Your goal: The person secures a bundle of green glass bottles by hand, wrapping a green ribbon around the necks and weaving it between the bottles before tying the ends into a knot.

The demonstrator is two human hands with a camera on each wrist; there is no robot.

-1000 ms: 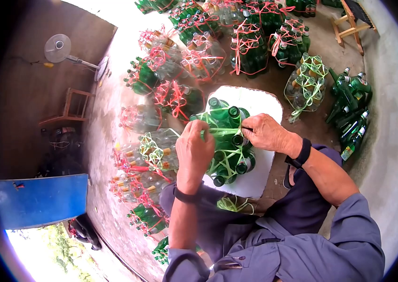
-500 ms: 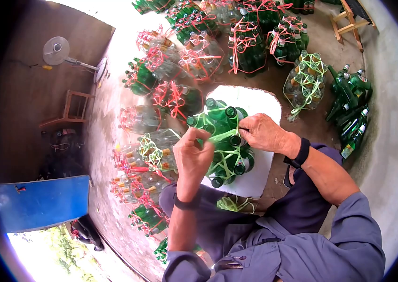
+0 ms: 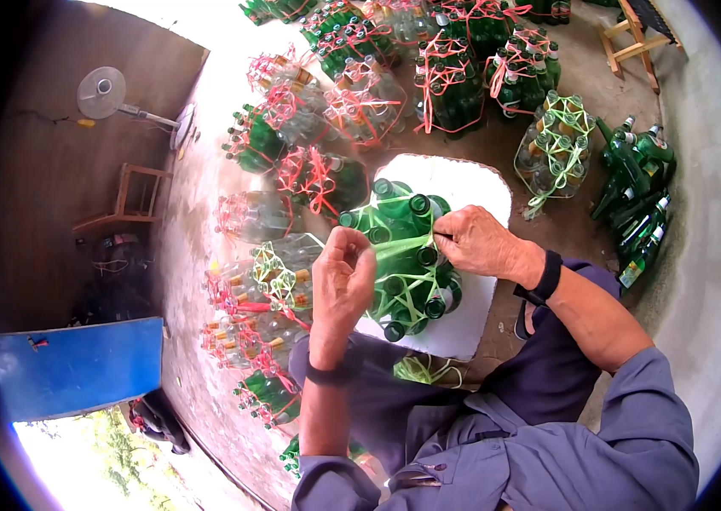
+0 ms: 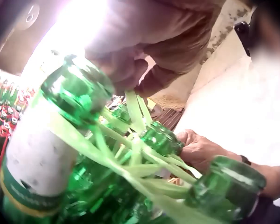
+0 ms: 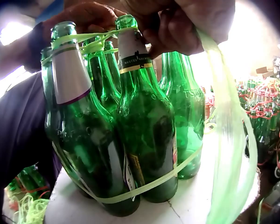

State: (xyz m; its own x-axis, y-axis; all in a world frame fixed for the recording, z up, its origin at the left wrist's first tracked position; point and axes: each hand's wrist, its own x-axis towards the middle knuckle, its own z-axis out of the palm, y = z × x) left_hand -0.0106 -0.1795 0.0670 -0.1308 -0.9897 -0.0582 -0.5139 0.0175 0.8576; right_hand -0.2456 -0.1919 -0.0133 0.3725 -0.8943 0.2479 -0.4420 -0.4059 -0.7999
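Note:
A bundle of green glass bottles (image 3: 395,203) stands upright on a white-topped support (image 3: 487,192). Pale green plastic strap (image 3: 401,247) criss-crosses between the bottle necks, and one band of it circles the bodies in the right wrist view. My left hand (image 3: 343,285), at the bundle's left side, pinches a length of strap stretched across the tops. On the opposite side my right hand (image 3: 484,243) pinches strap close to a bottle neck. A loose wide tail of strap (image 5: 226,116) hangs down from the right hand. The left fingertips are partly hidden.
Bundles of bottles tied with red strap (image 3: 450,89) crowd the floor ahead and left. Another bundle in green strap (image 3: 555,149) and loose green bottles (image 3: 637,192) are at the right. A tangle of green strap (image 3: 418,370) lies below the white top. A wooden stool (image 3: 633,43) stands farther off.
My left hand has moved slightly left and down and turned, drawing the strap across the bottle tops. My right hand stays almost in place by the bottle neck.

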